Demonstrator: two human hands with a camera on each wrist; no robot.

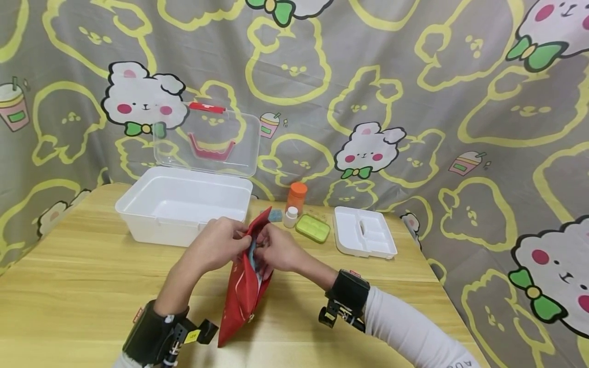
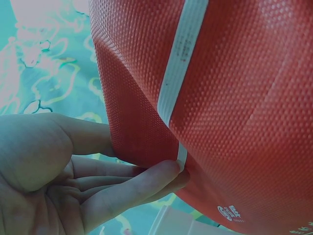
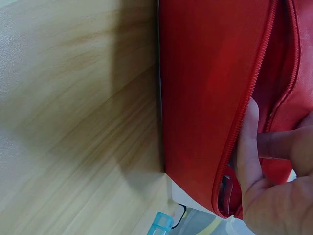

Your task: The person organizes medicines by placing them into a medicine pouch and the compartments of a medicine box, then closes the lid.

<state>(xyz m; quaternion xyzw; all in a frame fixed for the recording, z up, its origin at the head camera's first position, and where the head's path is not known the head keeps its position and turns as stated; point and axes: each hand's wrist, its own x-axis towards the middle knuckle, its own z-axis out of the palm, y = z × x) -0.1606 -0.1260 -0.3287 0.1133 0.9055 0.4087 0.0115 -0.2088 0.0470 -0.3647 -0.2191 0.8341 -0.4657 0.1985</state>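
A red zippered pouch (image 1: pixel 239 301) stands upright on the table, its zip open. My left hand (image 1: pixel 223 243) pinches the pouch's upper edge; in the left wrist view the fingers of that hand (image 2: pixel 98 176) grip a corner of the red fabric (image 2: pixel 244 107) beside a pale strip. My right hand (image 1: pixel 278 248) reaches into the pouch's opening, its fingertips partly hidden. Something bluish shows inside the pouch in the head view. The right wrist view has the hand (image 3: pixel 274 171) between the zip edges of the pouch (image 3: pixel 210 88), with a clear item (image 3: pixel 226 191) near the zip's end.
Behind the left hand is a white box (image 1: pixel 161 230) with its clear lid (image 1: pixel 207 148) raised. Farther back stand an orange bottle (image 1: pixel 297 197) and a small white bottle (image 1: pixel 291 217), near a blue item (image 1: pixel 275 215), a green case (image 1: pixel 313 228) and a white divided tray (image 1: pixel 363 232).
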